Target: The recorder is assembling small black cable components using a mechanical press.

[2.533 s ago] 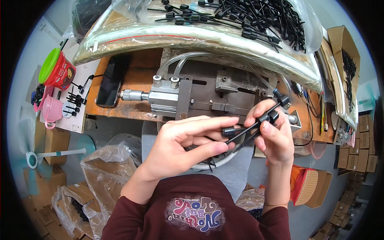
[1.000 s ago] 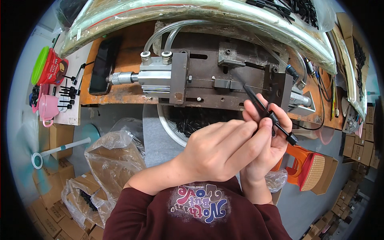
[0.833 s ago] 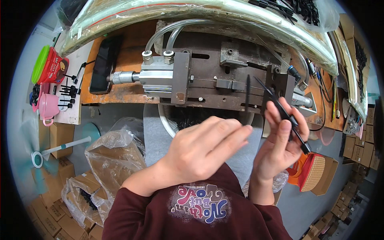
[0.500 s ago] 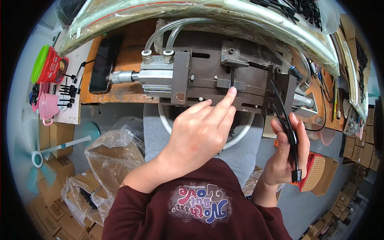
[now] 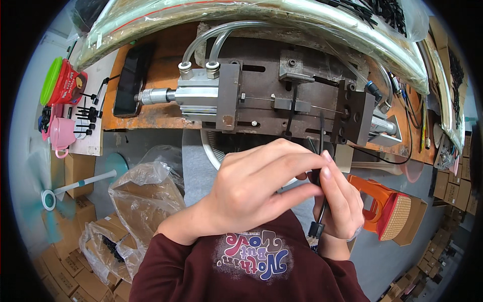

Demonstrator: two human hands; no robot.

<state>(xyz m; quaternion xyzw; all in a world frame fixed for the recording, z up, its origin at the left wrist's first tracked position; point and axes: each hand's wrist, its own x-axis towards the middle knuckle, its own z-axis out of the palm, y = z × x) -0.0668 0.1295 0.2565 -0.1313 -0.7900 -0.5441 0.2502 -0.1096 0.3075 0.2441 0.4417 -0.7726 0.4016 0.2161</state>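
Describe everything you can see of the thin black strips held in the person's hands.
The thin black plastic-looking strips are long, narrow and straight. They stand roughly upright in the right hand, tips rising in front of the dark metal press fixture, and a small squarish black head pokes out below the palm. The left hand crosses over, its fingers pinching them near the middle. How many strips there are cannot be told.

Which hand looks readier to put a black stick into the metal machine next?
Probably the left hand. Its fingertips pinch at the top of the black sticks, nearest the metal machine and the stick already standing there. The right hand is wrapped around the bundle, holding it.
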